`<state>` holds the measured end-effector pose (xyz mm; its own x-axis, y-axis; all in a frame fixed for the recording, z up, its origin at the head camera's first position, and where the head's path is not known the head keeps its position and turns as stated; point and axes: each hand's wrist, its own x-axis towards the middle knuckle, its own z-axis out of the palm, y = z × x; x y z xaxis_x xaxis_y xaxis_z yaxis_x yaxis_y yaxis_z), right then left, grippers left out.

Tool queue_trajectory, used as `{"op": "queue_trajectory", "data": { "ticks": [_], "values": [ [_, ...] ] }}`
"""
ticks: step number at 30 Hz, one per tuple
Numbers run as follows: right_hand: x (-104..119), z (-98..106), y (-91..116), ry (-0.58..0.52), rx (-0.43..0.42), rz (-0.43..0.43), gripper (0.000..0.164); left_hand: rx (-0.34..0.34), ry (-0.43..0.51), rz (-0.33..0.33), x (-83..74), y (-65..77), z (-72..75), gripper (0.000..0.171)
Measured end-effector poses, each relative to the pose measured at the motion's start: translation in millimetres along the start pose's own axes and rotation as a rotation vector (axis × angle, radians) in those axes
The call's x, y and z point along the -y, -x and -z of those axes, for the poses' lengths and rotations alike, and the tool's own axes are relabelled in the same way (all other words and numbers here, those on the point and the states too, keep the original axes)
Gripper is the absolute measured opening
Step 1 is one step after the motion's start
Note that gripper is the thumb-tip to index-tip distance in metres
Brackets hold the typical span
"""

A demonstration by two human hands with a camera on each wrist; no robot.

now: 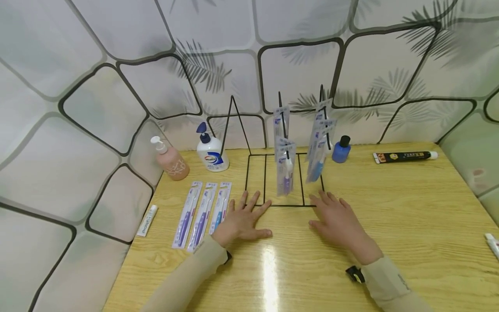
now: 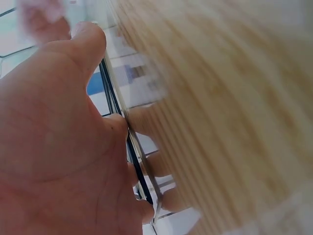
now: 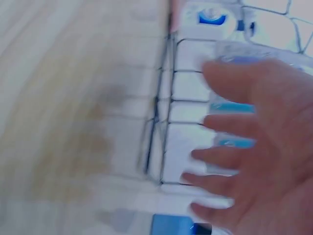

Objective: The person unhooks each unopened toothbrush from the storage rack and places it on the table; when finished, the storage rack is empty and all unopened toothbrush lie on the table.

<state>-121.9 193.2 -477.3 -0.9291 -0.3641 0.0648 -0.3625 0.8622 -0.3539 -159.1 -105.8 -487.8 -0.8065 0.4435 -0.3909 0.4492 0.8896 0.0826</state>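
A black wire rack (image 1: 283, 206) stands on the table, with uprights rising from its base. My left hand (image 1: 243, 221) lies with spread fingers at its front left corner, fingertips right at the bar. At the front right corner is my right hand (image 1: 337, 219), fingers straight and holding nothing. Packaged toothbrushes hang from two of the rack's arms: a purple one (image 1: 287, 177) in the middle and a blue one (image 1: 318, 167) in front on the right. Beside my left wrist lie three more packs, two purple toothbrushes (image 1: 200, 225) and a blue toothbrush (image 1: 221, 208) partly hidden by that hand.
Behind the packs stand a pink pump bottle (image 1: 173, 162) and a white pump bottle (image 1: 212, 154). A small blue bottle (image 1: 341, 151) is right of the rack, near a black tube (image 1: 405, 157). White tubes lie at the left edge (image 1: 147, 221) and far right (image 1: 493, 245). A patterned wall (image 1: 300, 69) borders the table.
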Motion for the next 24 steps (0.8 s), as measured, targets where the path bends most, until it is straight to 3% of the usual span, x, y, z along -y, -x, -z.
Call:
{"op": "queue_trajectory", "data": {
  "ticks": [4, 9, 17, 24],
  "values": [
    [15.1, 7.2, -13.6, -0.145, -0.272, 0.129, 0.051, 0.000, -0.005, 0.003, 1.0, -1.4, 0.1, 0.093],
    [34.5, 17.5, -27.6, -0.348, -0.501, 0.294, 0.050, 0.005, -0.013, 0.013, 1.4, -2.7, 0.3, 0.093],
    [54.3, 26.8, -39.9, -0.507, -0.596, 0.366, 0.036, 0.010, -0.021, 0.024, 0.0, -2.7, -0.1, 0.093],
    [63.6, 27.3, -42.8, -0.524, -0.646, 0.361, 0.046, 0.017, -0.024, 0.024, 0.3, -2.5, -0.1, 0.092]
  ]
}}
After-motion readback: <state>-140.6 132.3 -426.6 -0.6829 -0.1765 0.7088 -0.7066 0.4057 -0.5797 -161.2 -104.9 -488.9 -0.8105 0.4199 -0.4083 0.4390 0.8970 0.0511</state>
